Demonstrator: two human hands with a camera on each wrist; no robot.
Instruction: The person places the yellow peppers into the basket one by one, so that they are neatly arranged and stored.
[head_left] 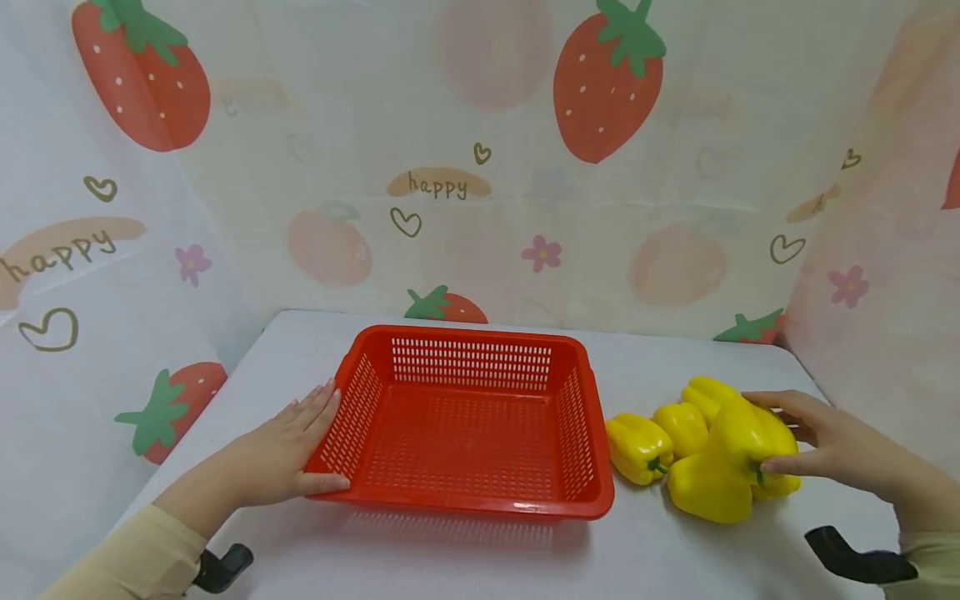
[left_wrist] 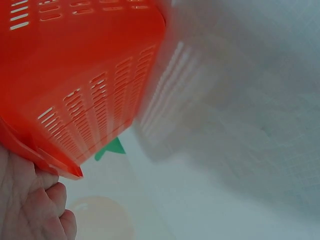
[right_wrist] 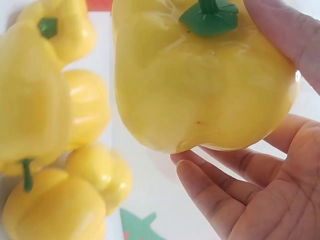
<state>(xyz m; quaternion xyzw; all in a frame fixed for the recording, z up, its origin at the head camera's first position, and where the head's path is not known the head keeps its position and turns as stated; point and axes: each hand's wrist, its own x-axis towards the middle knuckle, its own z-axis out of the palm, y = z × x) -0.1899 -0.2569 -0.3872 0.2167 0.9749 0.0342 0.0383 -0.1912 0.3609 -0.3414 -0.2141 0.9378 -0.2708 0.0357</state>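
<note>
A red plastic basket (head_left: 480, 505) with slotted sides stands in the middle of the table. My left hand (head_left: 281, 454) rests against its left rim, fingers stretched along the edge and thumb on the front corner. The left wrist view has the palm and fingers (left_wrist: 55, 200) beside the basket's rim (left_wrist: 37, 156). To the right, my right hand (head_left: 828, 437) holds a yellow bell pepper (right_wrist: 200, 95), thumb near its green stem and fingertips under its far end. Several more yellow bell peppers (head_left: 637, 446) lie bunched beside and under it.
The white tabletop (head_left: 420, 562) extends around the basket. A strawberry-printed cloth (head_left: 480, 250) hangs behind and along both sides. Black straps (head_left: 858, 562) stick out at the wrists. The leftmost pepper lies close to the basket's right wall.
</note>
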